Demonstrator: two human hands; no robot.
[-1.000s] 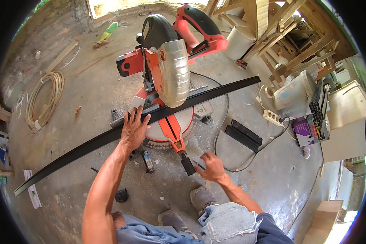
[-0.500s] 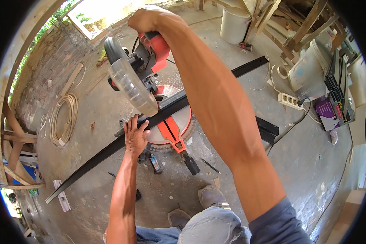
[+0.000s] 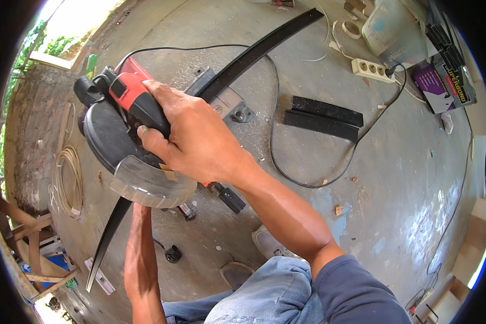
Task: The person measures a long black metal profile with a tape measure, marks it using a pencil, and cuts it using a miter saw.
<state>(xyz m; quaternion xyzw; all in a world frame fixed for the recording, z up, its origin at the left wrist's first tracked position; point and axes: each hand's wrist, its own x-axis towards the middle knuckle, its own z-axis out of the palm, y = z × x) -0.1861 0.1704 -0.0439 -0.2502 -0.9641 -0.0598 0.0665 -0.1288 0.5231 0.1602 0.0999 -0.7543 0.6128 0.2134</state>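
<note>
The right hand is wrapped around the red-and-black moulded handle of the miter saw. The saw's ribbed, see-through plastic guard blocks the view of the left hand, so its grip cannot be told; only the left forearm shows on the near side. A long, grooved black strip runs from far right to near left beneath the saw and right hand, its middle hidden. Pale dust speckles the worn concrete floor. Rightward, a black cable curves past a short ridged black piece; a white socket strip lies beyond.
</note>
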